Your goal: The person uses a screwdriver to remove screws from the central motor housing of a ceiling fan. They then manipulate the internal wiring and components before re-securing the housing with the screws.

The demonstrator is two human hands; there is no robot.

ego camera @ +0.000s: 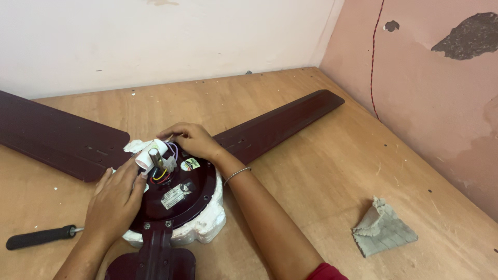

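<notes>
Plywood bench (321, 171): maroon ceiling fan motor (179, 199) in white foam cradle (207, 225), blades out flat. White capacitor (149, 154) atop hub, axis slanting up-right. L hand (114, 202) pinching its lower end; R hand (193, 140) fingers curled closed at wires (162, 175), just right. Screwdriver (39, 237) left, rag (383, 228) well right.

We see black-handled screwdriver (41, 237) lying flat on plywood tabletop (332, 171), near left edge. We note crumpled grey cloth (383, 228) on same tabletop, lower right, well apart from screwdriver. Behind, we have white wall (155, 41); at right, pink wall (430, 88) with patches of flaked paint, and thin red wire (374, 57) running down it.
</notes>
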